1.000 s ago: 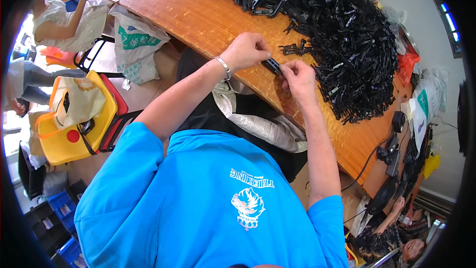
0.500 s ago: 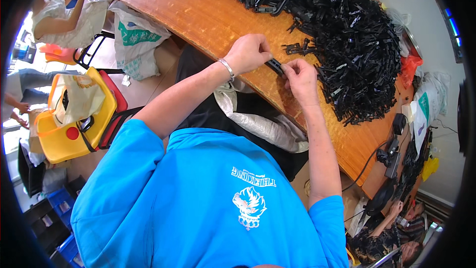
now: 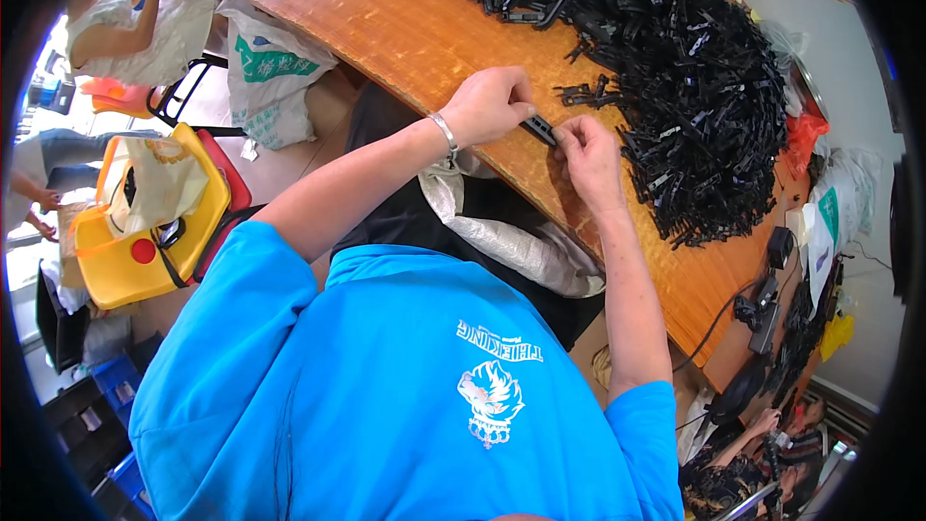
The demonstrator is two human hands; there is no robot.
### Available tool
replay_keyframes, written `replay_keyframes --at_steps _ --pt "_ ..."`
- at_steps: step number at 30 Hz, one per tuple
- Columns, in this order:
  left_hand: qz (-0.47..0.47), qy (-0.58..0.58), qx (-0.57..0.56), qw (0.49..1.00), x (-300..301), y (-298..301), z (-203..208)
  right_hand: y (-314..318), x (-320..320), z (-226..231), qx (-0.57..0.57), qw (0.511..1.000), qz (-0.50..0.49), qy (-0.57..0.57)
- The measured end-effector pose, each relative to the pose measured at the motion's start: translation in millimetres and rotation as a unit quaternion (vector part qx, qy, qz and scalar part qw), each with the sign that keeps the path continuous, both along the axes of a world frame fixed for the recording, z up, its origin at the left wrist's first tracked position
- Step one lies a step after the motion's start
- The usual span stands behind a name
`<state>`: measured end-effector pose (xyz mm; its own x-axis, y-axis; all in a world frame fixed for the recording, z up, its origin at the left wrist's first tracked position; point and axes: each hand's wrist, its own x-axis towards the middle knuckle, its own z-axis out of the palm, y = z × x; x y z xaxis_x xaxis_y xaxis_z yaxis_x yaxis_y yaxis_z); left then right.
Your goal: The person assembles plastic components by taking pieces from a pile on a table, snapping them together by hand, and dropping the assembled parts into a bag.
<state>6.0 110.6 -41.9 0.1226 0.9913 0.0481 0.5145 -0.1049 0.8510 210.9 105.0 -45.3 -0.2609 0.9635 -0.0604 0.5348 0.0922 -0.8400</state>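
Observation:
Between my two hands is a small, narrow black plastic part point(image 3: 539, 129), held just above the near edge of the wooden table. My left hand point(image 3: 487, 106), with a silver bracelet at its wrist, pinches one end between thumb and fingers. At the other end, the fingertips of my right hand point(image 3: 591, 159) are closed on the same part. My fingers cover both ends of it. Just beyond my right hand lies a big heap of similar black plastic parts point(image 3: 709, 106), with a few strays point(image 3: 588, 94) at its near-left edge.
The wooden table point(image 3: 357, 10) runs diagonally past me. A pale sack point(image 3: 511, 249) hangs at my lap. Left are a yellow chair point(image 3: 121, 275) with a bag on it and a white printed sack point(image 3: 275, 77). A power adapter with cables point(image 3: 765, 326) lies right. Other people sit upper left and lower right.
Both hands keep hold of the black part, with only slight finger movement. The whole view has shifted a little. At the lower right, a person's hand and arm have moved slightly.

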Motion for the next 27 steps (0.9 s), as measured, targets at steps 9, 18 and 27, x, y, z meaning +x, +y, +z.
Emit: replay_keyframes --at_steps 9,18,27 --pt "0.008 -0.002 -0.001 1.0 5 -2 4 -5 -2 8 -0.046 0.996 -0.031 0.064" --pt "0.024 0.017 -0.032 0.999 9 -4 11 -3 1 -2 0.003 0.999 -0.028 0.037" --pt "0.014 0.059 0.032 0.998 11 -2 0 -3 -3 4 0.101 0.993 -0.028 -0.053"
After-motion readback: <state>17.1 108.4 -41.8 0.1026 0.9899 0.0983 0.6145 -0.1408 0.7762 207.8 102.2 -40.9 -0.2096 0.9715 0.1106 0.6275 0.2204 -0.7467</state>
